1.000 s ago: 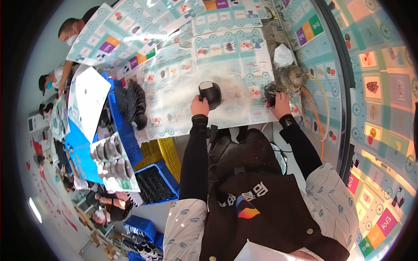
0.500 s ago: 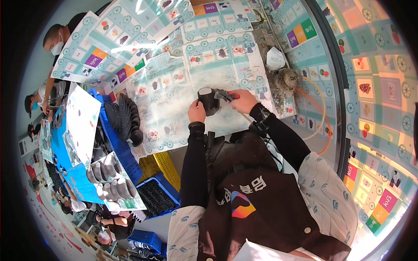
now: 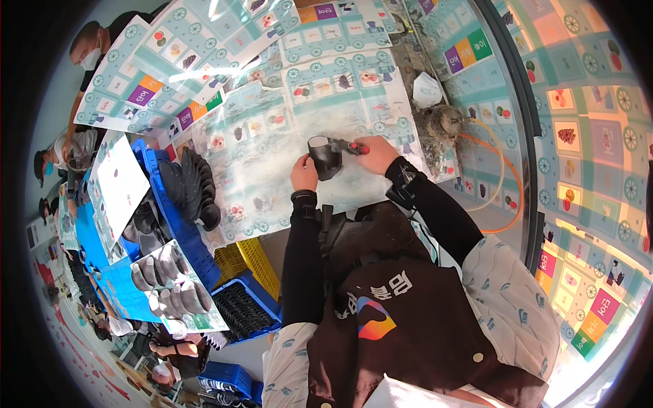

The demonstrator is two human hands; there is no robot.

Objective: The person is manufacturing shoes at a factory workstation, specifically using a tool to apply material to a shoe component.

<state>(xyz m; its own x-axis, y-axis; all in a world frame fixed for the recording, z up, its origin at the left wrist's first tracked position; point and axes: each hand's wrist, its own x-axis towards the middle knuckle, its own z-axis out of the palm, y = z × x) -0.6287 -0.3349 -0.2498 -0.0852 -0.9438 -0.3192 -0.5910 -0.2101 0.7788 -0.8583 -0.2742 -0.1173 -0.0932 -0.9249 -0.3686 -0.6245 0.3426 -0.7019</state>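
My left hand [image 3: 305, 174] grips a black shoe heel [image 3: 326, 162] by its left side, above the printed sheets on the worktop. The heel's pale flat end faces upward. My right hand [image 3: 379, 155] is closed around a small spray gun [image 3: 355, 147] with red parts. Its dark nozzle end points left at the heel, very close to it; whether they touch I cannot tell. White dusty residue covers the worktop paper [image 3: 299, 217] beneath them. Parts of the gun are hidden under my right fingers.
To the left, a blue crate [image 3: 197, 251] holds dark stacked heels [image 3: 197, 187]. A yellow basket [image 3: 262, 262] and a blue bin [image 3: 248, 309] of black pieces stand below it. A white mask [image 3: 426, 90] and an orange hose [image 3: 520, 194] are at right. Co-workers sit far left.
The heel has turned slightly in my left hand and tilts more. My right hand with the spray gun has shifted a little left. The view has moved slightly.
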